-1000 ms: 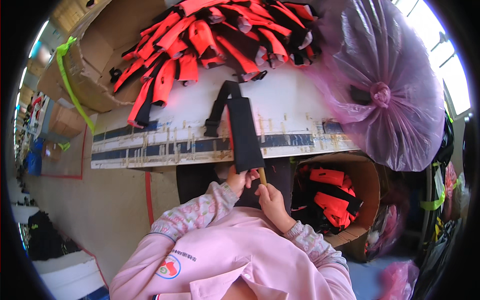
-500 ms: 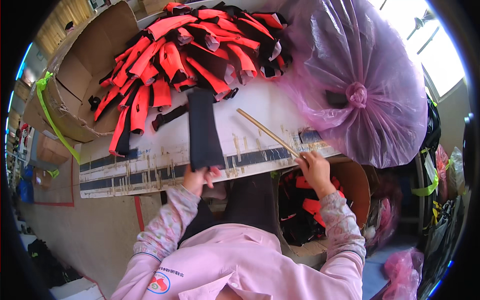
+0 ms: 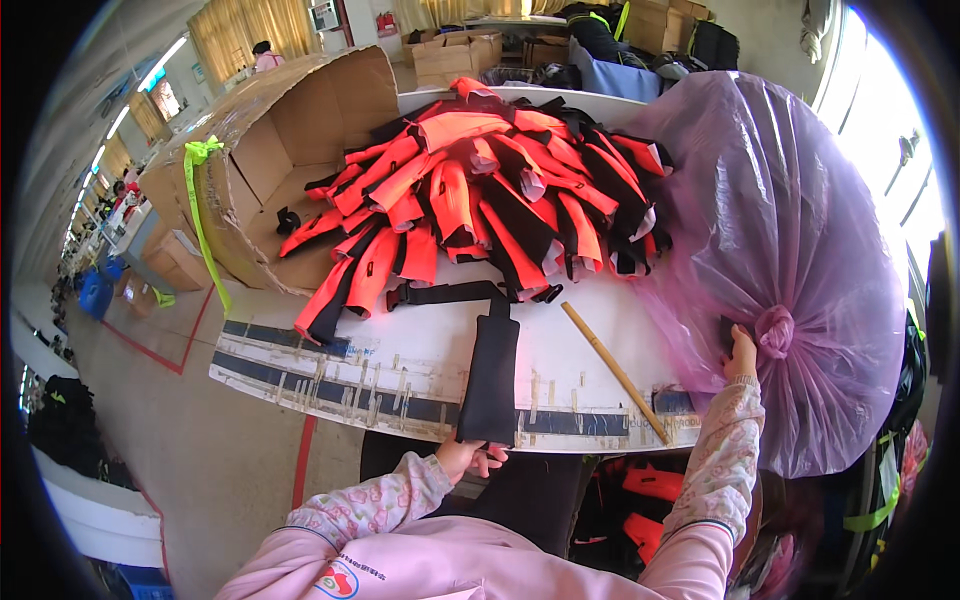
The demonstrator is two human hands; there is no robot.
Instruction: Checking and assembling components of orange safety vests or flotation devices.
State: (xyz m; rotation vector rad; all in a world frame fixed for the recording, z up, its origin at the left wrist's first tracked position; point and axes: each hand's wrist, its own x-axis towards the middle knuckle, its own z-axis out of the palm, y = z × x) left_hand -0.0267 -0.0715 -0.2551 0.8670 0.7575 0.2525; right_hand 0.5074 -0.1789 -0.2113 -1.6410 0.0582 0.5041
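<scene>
At the table's front edge my left hand point(image 3: 470, 458) is closed on the lower end of a flat black fabric sleeve point(image 3: 489, 378). A black strap point(image 3: 445, 293) with a buckle runs from the top of the sleeve toward the pile of orange-and-black fabric sleeves point(image 3: 460, 190). My right hand point(image 3: 741, 354) reaches to the tied knot of the purple plastic bag point(image 3: 830, 230), its fingers on a small dark piece point(image 3: 727, 333) beside the knot. How firmly they grip it is partly hidden. A wooden stick point(image 3: 615, 372) lies on the table between my hands.
A cardboard box point(image 3: 265, 165) lies on its side at the left, a neon-yellow strip point(image 3: 201, 215) hanging from it. The white table point(image 3: 400, 350) has worn tape along its front edge. Below it, a carton holds more orange pieces point(image 3: 648, 530). Boxes point(image 3: 455, 60) stand farther back.
My right hand has let go of the wooden stick, now lying on the table, and moved right to the bag's knot. The left still holds the sleeve. The view has tilted up.
</scene>
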